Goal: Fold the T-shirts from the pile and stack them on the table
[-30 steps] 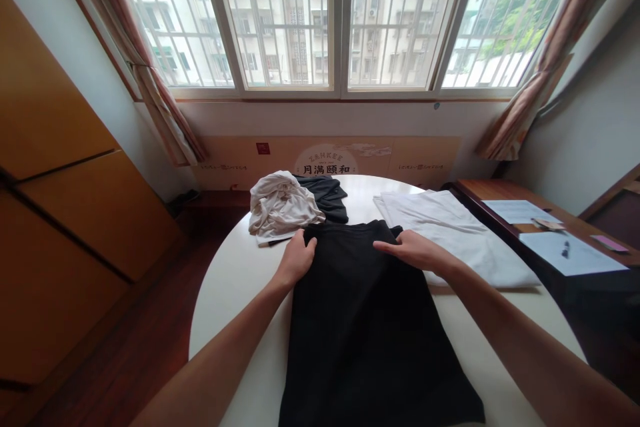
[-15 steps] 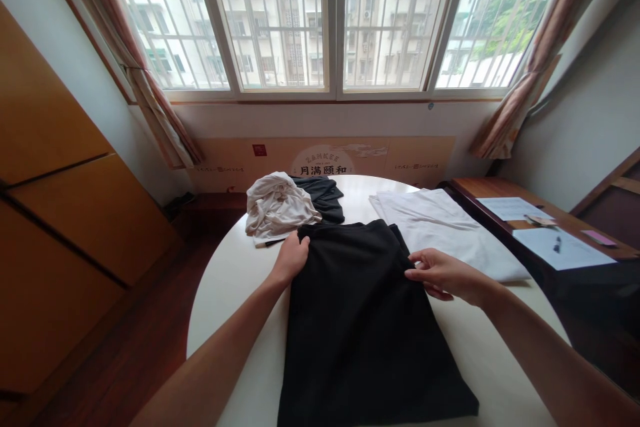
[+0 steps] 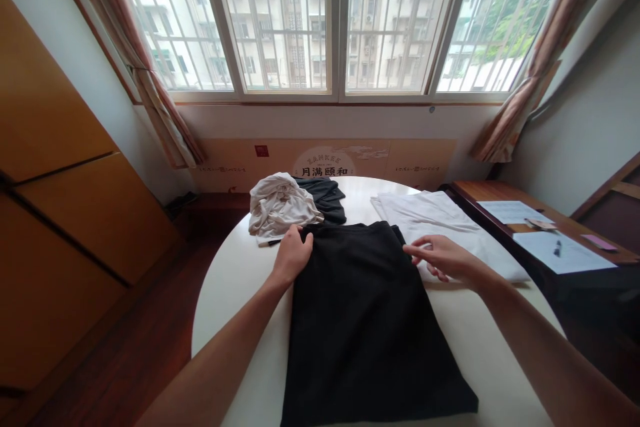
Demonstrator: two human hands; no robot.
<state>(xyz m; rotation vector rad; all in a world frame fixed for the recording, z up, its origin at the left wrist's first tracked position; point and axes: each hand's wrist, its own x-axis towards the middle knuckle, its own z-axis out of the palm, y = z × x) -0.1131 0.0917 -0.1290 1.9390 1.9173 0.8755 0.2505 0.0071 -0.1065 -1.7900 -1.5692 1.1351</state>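
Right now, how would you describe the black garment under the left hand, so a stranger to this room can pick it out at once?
Under the wide window stands a round white table. Nearest the person on it lies the black garment, spread flat, with the left hand at its far edge. Unlike the bunched dark cloth behind it, it lies smooth.

This looks like a room in a home, likely a flat: a barred window (image 3: 336,27) with tied-back curtains (image 3: 150,87) faces apartment blocks (image 3: 270,20), above a wooden floor (image 3: 125,320), a cupboard (image 3: 60,147), a round table (image 3: 360,197) and a desk (image 3: 500,190) with papers (image 3: 563,252).
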